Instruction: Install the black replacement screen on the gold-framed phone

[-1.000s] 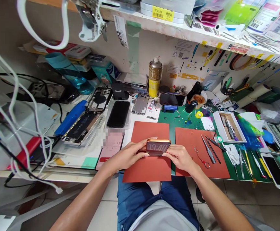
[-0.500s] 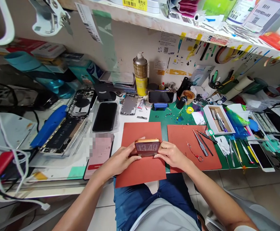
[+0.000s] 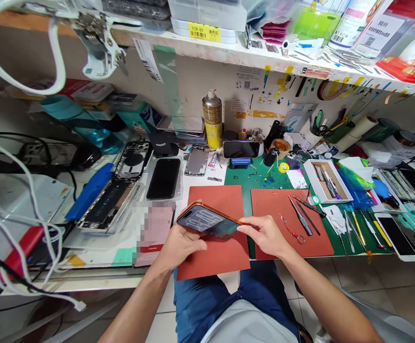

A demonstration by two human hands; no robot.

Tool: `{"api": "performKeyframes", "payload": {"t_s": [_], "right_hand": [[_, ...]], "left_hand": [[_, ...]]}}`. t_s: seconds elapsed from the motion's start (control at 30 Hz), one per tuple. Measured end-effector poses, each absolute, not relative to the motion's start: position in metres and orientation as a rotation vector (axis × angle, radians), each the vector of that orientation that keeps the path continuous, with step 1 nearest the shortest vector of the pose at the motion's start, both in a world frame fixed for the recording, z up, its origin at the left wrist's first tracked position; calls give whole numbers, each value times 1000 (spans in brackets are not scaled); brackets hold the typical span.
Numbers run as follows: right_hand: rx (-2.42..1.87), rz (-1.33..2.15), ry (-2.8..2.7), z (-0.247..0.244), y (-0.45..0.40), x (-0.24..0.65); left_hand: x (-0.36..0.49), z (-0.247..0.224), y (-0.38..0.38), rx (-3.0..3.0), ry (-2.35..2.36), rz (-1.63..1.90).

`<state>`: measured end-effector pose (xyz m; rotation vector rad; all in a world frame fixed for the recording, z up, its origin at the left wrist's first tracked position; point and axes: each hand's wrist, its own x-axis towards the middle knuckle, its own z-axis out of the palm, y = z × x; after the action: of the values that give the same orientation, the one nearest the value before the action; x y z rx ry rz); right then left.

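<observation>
An orange-framed smartphone is held tilted above a reddish-brown mat, its lit screen showing a large clock. My left hand supports it from below at the left end, with the thumb apart from the screen and the other fingers partly hidden under the phone. My right hand pinches the phone's right end between thumb and fingertips. Left of the mat lies a phone with a pink screen, partly blurred out. A dark phone rests behind it.
A second reddish-brown mat bears a grey pen-like tool and a red-ringed tool. At the right are a white tool box and a white phone. An opened phone and white cables crowd the left. A spray can stands behind.
The phone has turned from nearly level to slanting, its left end raised and its screen tipped further upward. My left hand has shifted left and under it; my right hand has stayed at its right end.
</observation>
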<state>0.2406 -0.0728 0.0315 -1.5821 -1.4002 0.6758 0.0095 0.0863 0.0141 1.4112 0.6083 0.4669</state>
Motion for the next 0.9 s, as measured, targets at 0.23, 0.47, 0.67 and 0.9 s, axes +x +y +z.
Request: {"api": "performKeyframes", "payload": {"t_s": [0.23,0.47,0.67,0.9], "right_hand": [[-1637,634,-1320,99,-60,252],[-1630,380,-1642,132,-29,235],[-1721,531,-1227,111,-48,217],[-1662,607,-1157,94,-61,199]], "left_hand": [[8,35,94,1259,540,466],[45,49,72,1355,534,410],[45,41,58,1327,606,565],[49,58,44,1328,745,784]]}}
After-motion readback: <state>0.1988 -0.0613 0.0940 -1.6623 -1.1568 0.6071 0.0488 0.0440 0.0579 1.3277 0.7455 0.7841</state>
